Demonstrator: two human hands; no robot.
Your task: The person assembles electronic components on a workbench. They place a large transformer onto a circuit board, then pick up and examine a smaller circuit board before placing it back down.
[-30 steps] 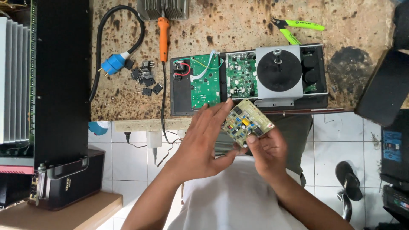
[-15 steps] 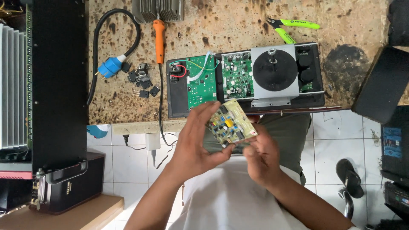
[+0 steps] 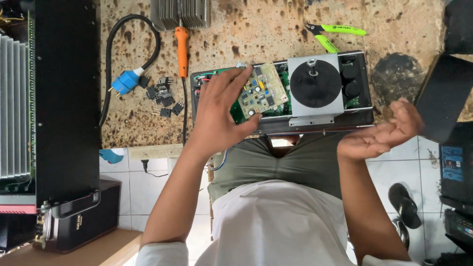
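My left hand grips a small yellowish circuit board by its left edge. It holds the board flat over the green boards inside an open black chassis at the bench's front edge. A grey plate with a black round part fills the chassis middle. My right hand hovers to the right of the chassis, palm up, fingers apart, holding nothing.
On the stained workbench lie an orange-handled soldering iron, green-handled cutters, a blue plug on a black cable, several small black components and a finned heat sink. A long black unit stands at left, dark boxes at right.
Both hands held the small board above my lap. Now my left hand alone has carried it up over the chassis, and my right hand has let go and moved right, open.
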